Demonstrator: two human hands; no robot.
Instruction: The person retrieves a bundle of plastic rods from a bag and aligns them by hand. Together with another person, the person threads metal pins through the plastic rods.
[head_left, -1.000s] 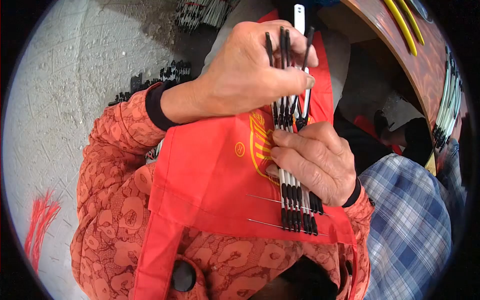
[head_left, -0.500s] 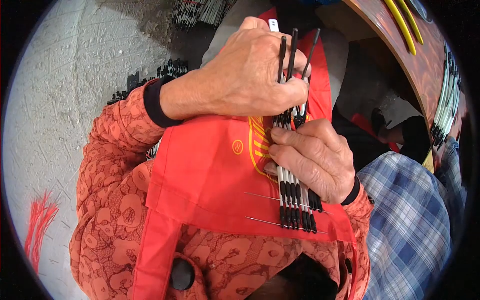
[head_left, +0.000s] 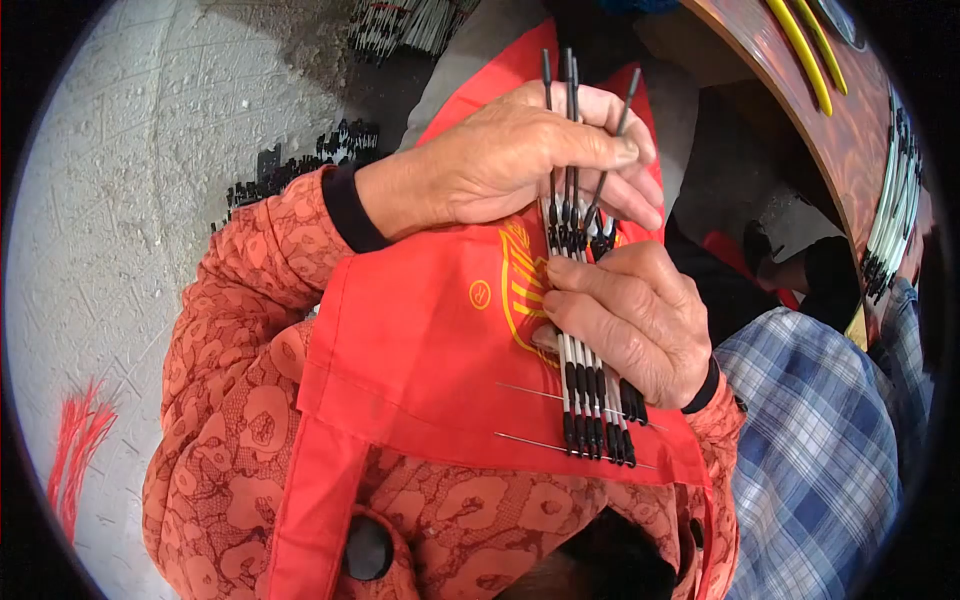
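My right hand [head_left: 635, 320] is wrapped around a bundle of slim black-and-white sticks [head_left: 590, 385] held over the red apron [head_left: 410, 340]. Two thin metal wires [head_left: 530, 440] run crosswise through the black lower ends of the sticks. Above it, my left hand [head_left: 530, 150] is loosely curled around the upper part, its thumb against the rightmost thin black rod [head_left: 630, 95]. Further black rods [head_left: 571, 75] stick up past the left fingers. My right thumb is mostly hidden behind the bundle.
Bundles of similar sticks lie on the floor at the top [head_left: 410, 25] and left [head_left: 300, 160]. Red strands [head_left: 75, 450] lie at lower left. The table [head_left: 760, 50] at upper right holds yellow-handled pliers [head_left: 805, 50] and another stick bundle [head_left: 895, 200]. A person in plaid [head_left: 810, 420] sits close on the right.
My left hand has turned and loosened, its fingers now stretched out more behind the rods. The black rods have shifted slightly to the left at the top. My right hand has stayed in place.
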